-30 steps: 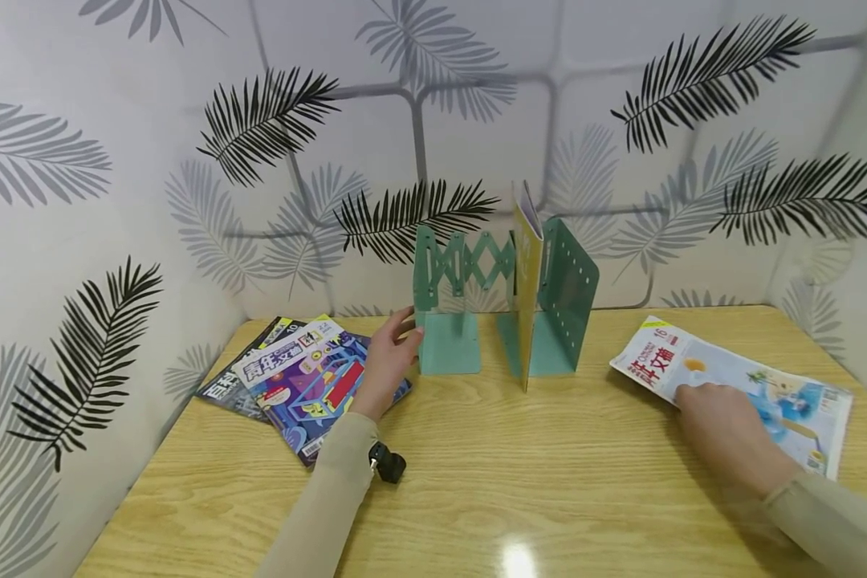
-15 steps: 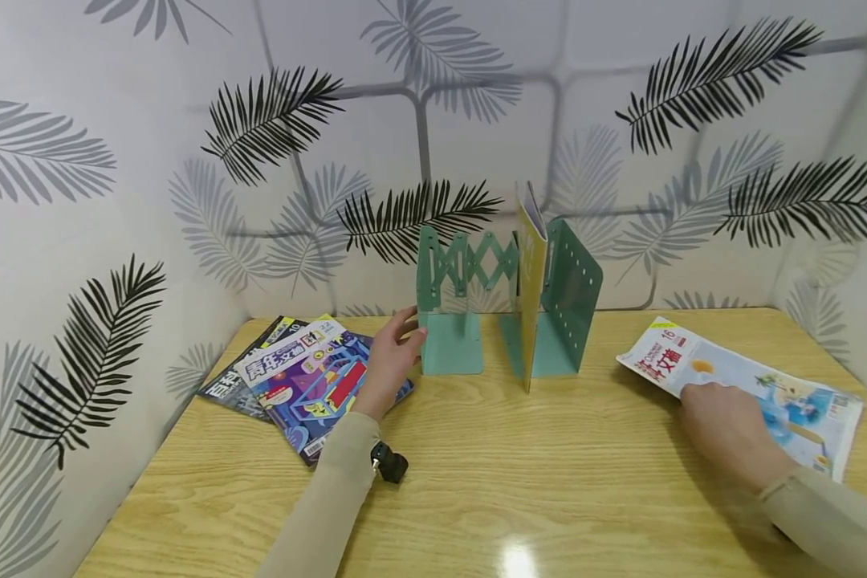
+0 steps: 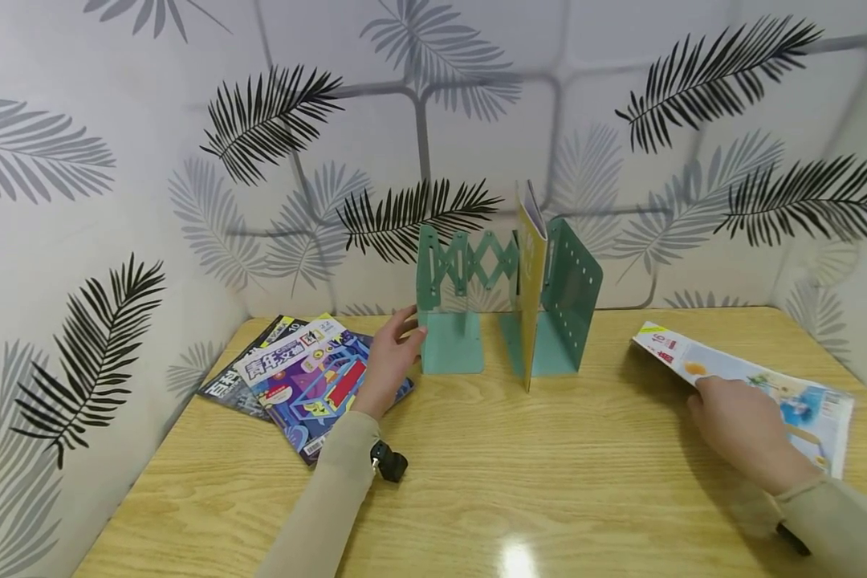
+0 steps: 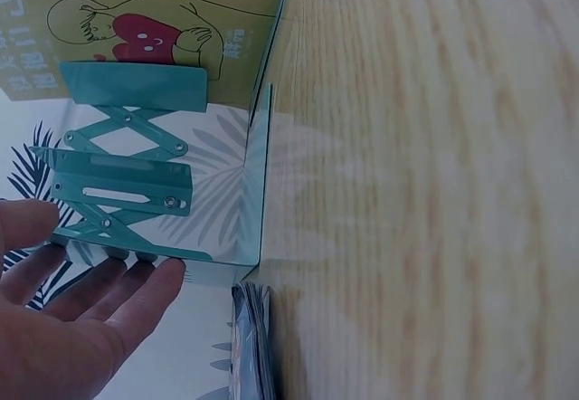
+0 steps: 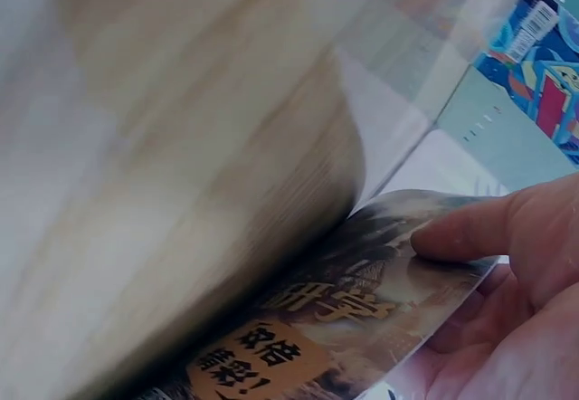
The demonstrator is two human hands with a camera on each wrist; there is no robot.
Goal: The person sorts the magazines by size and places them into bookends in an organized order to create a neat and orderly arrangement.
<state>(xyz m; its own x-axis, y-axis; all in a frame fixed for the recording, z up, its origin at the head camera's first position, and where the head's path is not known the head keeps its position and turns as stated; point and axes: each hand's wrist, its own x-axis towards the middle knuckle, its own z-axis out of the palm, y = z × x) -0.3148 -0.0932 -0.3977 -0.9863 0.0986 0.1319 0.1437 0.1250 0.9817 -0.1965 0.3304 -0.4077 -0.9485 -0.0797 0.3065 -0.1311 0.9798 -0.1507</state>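
Observation:
My left hand (image 3: 390, 361) rests its fingertips against the outer left panel of a green expandable bookend (image 3: 451, 345). In the left wrist view the fingers (image 4: 149, 296) are spread along that panel, thumb near its edge. A yellow-covered book (image 3: 531, 289) stands upright inside the bookend, near its right plate; its cover drawing shows in the left wrist view. My right hand (image 3: 747, 433) pinches the near left edge of a magazine (image 3: 802, 401) with a blue beach cover. Its left end is tilted up off the table. In the right wrist view the thumb (image 5: 466, 230) presses its dark back cover.
On the left, several magazines (image 3: 311, 381) overlap on the wooden table (image 3: 520, 474), close to the left hand. A leaf-patterned wall (image 3: 477, 152) runs behind the bookend. A small black camera (image 3: 388, 461) sits on the left wrist.
The right hand has shifted slightly right, and the magazine's left end has tipped up, its cover now more foreshortened. The left hand, bookend and book stay in place.

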